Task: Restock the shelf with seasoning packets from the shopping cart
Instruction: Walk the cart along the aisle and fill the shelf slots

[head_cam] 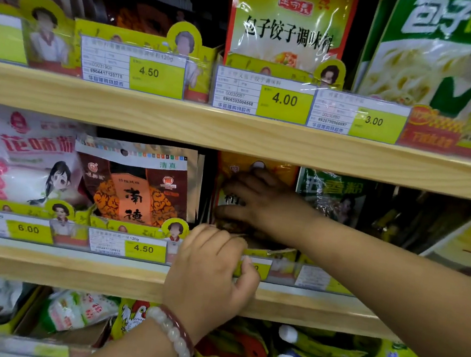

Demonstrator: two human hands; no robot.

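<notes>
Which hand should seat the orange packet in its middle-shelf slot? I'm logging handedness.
Probably the right hand: it already lies on the orange packet inside the slot. The left hand sits lower, at the shelf's front edge.

Light wooden shelf boards (233, 136), yellow price tags (149, 74), dim recesses

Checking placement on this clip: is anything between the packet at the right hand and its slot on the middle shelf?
Nothing visible. The right hand already presses the orange packet into its slot; the left hand grips the tray front below.
</notes>
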